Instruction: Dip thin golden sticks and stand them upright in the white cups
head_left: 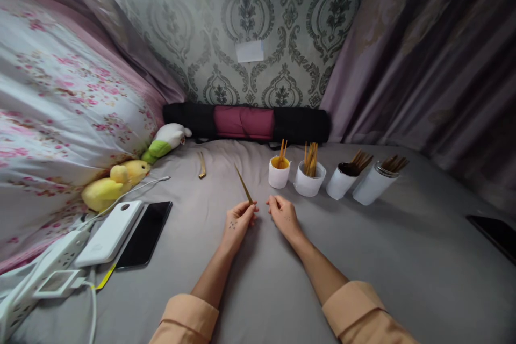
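Note:
My left hand (241,219) pinches the lower end of a thin brown chopstick (243,184), whose tip points away and up to the left. Close by on the right, my right hand (284,216) is closed with its fingers curled, and nothing sticks out of it. In front of the right hand stands a white-wrapped cup (278,176) with a few chopsticks in it. Beside it is a wider white cup (308,185) holding more. Further right, a tilted white container (339,185) and a tilted jar (371,188) also hold bundled chopsticks.
A small bundle of sticks (202,165) lies at the back left. Along the left are a white power bank (108,234), a black phone (145,234), a power strip (38,271) and plush toys (105,188). A black-and-maroon roll (244,122) lies along the wall.

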`<action>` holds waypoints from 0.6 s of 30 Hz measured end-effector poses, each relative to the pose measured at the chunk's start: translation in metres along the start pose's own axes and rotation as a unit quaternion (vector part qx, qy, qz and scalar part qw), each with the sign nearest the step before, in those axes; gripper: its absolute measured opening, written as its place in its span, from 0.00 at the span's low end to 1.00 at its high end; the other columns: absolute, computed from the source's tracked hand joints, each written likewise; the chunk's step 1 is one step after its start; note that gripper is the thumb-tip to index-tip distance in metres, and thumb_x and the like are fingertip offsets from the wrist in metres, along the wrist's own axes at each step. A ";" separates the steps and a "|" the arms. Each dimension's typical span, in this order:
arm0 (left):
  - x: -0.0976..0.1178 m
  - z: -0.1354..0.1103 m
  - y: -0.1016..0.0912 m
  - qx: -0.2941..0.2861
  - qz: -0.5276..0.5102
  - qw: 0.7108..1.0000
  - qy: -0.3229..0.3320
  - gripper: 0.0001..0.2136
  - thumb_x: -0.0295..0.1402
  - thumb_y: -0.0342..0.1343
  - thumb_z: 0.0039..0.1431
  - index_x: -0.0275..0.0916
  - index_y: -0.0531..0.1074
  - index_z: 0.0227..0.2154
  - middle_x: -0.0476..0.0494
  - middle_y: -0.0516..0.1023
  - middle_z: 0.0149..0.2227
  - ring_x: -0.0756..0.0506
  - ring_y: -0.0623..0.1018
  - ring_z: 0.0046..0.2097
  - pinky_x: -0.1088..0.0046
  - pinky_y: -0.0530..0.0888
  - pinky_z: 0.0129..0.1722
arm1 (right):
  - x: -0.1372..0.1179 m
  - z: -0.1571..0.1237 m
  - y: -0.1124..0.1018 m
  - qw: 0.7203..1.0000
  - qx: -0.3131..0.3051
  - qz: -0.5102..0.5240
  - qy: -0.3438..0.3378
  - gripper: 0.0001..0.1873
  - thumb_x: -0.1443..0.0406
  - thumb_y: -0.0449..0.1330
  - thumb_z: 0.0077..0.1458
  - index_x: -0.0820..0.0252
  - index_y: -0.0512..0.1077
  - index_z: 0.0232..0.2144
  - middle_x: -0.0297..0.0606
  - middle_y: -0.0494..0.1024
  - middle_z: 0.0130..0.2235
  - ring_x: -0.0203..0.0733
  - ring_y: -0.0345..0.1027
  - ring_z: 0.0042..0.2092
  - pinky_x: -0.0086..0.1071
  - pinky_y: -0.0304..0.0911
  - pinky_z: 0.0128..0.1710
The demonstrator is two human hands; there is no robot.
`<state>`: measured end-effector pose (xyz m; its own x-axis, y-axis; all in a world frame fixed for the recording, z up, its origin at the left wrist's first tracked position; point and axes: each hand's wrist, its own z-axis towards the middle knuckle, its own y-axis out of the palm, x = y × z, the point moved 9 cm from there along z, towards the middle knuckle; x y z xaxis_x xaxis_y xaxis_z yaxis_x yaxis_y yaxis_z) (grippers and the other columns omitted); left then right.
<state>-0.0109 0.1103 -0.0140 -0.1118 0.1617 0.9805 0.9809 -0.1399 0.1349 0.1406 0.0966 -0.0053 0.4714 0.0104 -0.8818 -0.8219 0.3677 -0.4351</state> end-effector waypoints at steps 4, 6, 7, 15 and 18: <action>0.000 -0.002 0.001 -0.001 0.028 0.999 0.017 0.16 0.39 0.58 0.45 0.33 0.74 0.35 0.44 0.76 0.27 0.53 0.69 0.23 0.78 0.64 0.22 | -0.002 0.000 0.000 1.000 -0.001 0.008 -0.003 0.22 0.54 0.45 0.55 0.62 0.72 0.27 0.34 0.70 0.20 0.33 0.60 0.20 0.25 0.54 0.21; -0.001 -0.002 0.000 -0.002 0.047 0.998 0.030 0.16 0.39 0.57 0.46 0.34 0.75 0.36 0.43 0.76 0.28 0.52 0.70 0.23 0.78 0.65 0.22 | -0.003 0.000 -0.001 1.000 -0.002 0.010 -0.003 0.21 0.54 0.46 0.55 0.62 0.73 0.27 0.34 0.70 0.20 0.33 0.61 0.21 0.25 0.54 0.22; -0.001 -0.002 -0.001 -0.003 0.058 0.998 0.039 0.16 0.39 0.57 0.46 0.34 0.75 0.36 0.43 0.76 0.28 0.51 0.70 0.24 0.78 0.65 0.23 | -0.004 0.000 -0.001 1.000 -0.002 0.013 -0.002 0.21 0.54 0.47 0.55 0.62 0.73 0.27 0.34 0.70 0.19 0.33 0.61 0.21 0.25 0.54 0.22; 0.017 -0.012 0.000 0.003 0.177 0.971 0.162 0.11 0.36 0.53 0.52 0.39 0.75 0.36 0.43 0.77 0.33 0.46 0.75 0.36 0.72 0.69 0.38 | -0.013 -0.002 -0.001 0.998 -0.010 0.066 -0.013 0.21 0.55 0.47 0.55 0.64 0.73 0.29 0.34 0.69 0.20 0.33 0.60 0.22 0.25 0.56 0.23; 0.022 -0.016 0.004 -0.009 0.210 0.958 0.193 0.11 0.36 0.51 0.54 0.40 0.75 0.37 0.43 0.76 0.34 0.46 0.74 0.36 0.72 0.68 0.39 | -0.015 -0.003 -0.001 0.996 -0.011 0.082 -0.015 0.20 0.55 0.48 0.54 0.64 0.73 0.29 0.34 0.70 0.21 0.33 0.61 0.22 0.25 0.56 0.23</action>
<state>-0.0116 0.0978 0.0104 0.2395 -0.2849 0.9281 0.9496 -0.1302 -0.2850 0.1332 0.0935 0.0082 0.3400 0.0961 -0.9355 -0.8949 0.3388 -0.2904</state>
